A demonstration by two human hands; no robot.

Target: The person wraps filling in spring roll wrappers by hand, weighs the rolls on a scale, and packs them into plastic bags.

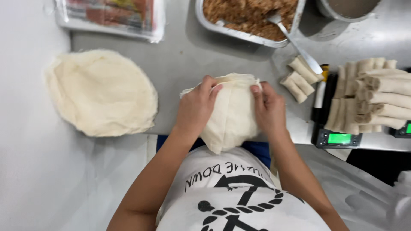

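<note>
Your white printed shirt [239,201] nearest lens. Grey steel worktable [188,55] carries round stack of pale thin wrapper sheets [100,92] at left, foil tray of brown minced filling [250,17] with metal spoon [295,42] ahead. Finished pale rolls [370,94] heaped on black digital scale [338,137]; three loose rolls [299,79] beside it. Your left hand [197,107] and right hand [269,109] pinch top edge of pale folded wrapper [233,111] at table's near edge: folding begun, rolling judged left.
</note>
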